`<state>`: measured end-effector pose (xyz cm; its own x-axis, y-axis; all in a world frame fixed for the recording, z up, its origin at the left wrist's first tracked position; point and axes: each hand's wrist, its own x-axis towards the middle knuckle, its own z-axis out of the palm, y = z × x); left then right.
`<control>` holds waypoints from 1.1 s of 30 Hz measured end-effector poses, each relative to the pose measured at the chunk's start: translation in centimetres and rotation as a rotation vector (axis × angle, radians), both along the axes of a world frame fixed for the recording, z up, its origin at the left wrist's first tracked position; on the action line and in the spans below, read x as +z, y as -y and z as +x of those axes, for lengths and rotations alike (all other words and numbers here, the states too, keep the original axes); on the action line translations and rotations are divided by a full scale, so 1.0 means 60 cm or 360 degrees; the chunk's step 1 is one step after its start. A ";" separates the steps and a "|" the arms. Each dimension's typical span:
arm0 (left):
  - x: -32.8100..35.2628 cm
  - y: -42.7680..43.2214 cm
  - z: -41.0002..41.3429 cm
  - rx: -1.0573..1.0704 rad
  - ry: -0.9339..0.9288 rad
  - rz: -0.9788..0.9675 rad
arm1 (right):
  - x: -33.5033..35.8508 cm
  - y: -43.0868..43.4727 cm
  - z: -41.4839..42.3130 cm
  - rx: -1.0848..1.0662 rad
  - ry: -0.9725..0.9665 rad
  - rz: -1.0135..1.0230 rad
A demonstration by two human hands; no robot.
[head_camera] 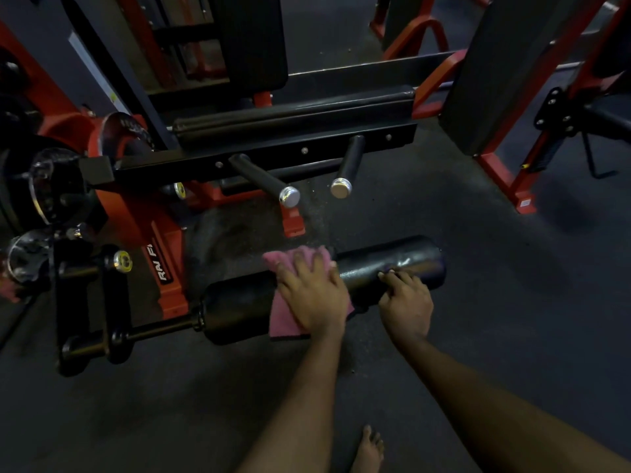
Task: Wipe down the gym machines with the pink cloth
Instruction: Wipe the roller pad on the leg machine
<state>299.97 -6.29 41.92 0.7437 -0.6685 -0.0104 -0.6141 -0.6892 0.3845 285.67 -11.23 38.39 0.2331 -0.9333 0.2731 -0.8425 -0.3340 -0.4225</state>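
1. Both bare forearms reach forward and down from the lower edge of the view, the left near the middle, the right from the lower right corner.
2. The left hand (312, 297) lies palm down, fingers spread and nearly straight, pressing the pink cloth (285, 319) against the roller pad (413, 257).
3. The right hand (406, 307) sits just beside it, knuckles raised, its fingers (396, 278) bent and curled over the same pad, tips on top.
4. 1 bare foot (368, 450) shows between the 2 forearms.
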 end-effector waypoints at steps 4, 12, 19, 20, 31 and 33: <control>0.003 -0.002 0.006 -0.0372 -0.0073 -0.0112 | 0.019 0.013 -0.012 -0.0074 0.0121 0.0128; -0.018 -0.118 0.168 0.0020 0.0099 -0.0076 | 0.068 -0.061 0.172 0.0187 0.0002 0.0204; -0.052 -0.151 0.179 -0.0088 0.0263 0.0054 | 0.035 -0.068 0.213 0.0321 -0.0314 0.0381; -0.052 -0.151 0.179 -0.0087 0.0262 0.0072 | 0.035 -0.057 0.199 0.0323 -0.0320 0.0357; -0.038 -0.161 0.180 -0.0154 0.0250 0.0068 | 0.041 0.126 0.004 -0.0135 -0.0331 0.0475; -0.039 -0.161 0.180 -0.0147 0.0242 0.0058 | 0.055 0.129 0.011 -0.0187 -0.0343 0.0529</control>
